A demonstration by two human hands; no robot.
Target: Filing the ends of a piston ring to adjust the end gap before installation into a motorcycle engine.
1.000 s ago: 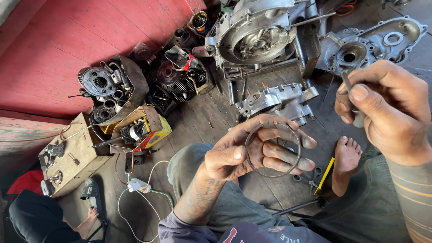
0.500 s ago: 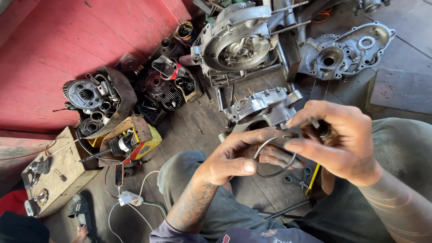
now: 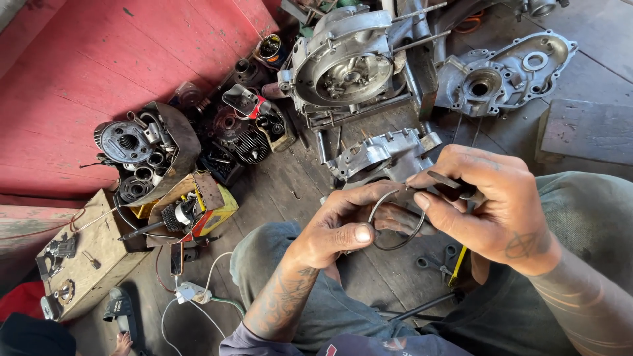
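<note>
My left hand (image 3: 343,227) pinches a thin metal ring (image 3: 395,224), held upright above my lap. My right hand (image 3: 488,201) is closed around a small dark tool (image 3: 448,183) whose tip rests against the top of the ring. Both hands meet over my knees, just in front of a grey engine casing part (image 3: 386,155) on the wooden floor. A large round engine case (image 3: 346,66) stands behind it.
A flat engine cover (image 3: 508,72) lies at the back right. Cylinders and parts fill a rusty container (image 3: 142,155) at left, beside a yellow box (image 3: 198,207) and a wooden box (image 3: 82,260). A white cable (image 3: 191,293) trails near my left knee. Scissors (image 3: 438,260) lie under my hands.
My right hand came down from the upper right to meet the left hand and now presses the tool against the ring. The view has shifted slightly.
</note>
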